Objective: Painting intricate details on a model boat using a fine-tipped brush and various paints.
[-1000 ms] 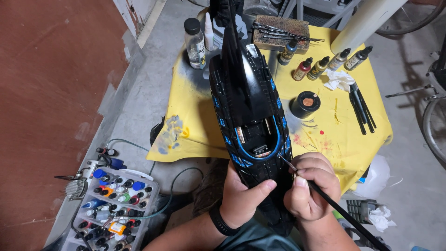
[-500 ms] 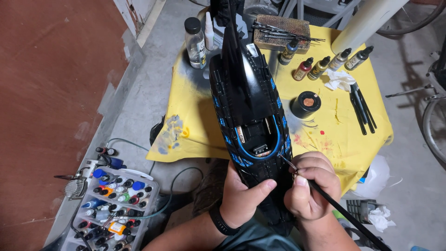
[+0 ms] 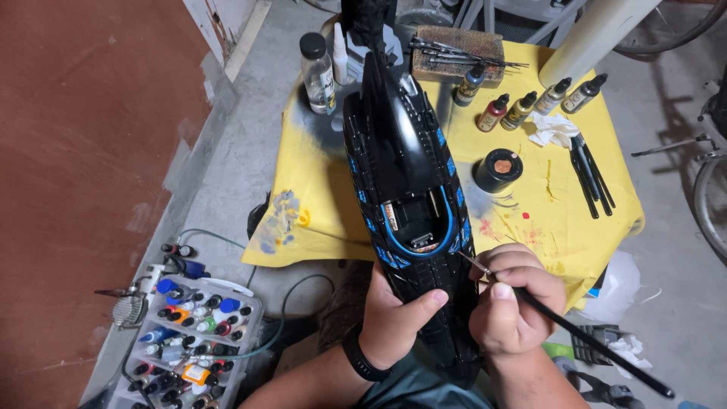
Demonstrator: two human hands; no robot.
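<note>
Detail painting under way: black model ship, over the yellow table, is gripped by the left hand; fine brush, pinched in the right hand, is set at blue trim; a steady short stroke seems needed.

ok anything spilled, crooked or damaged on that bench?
Nothing broken or tipped. The yellow cloth carries red paint spots near the black jar, a dark overspray patch at its top left corner and blue-grey smears on its hanging left edge. The dropper bottles lie down.
</note>
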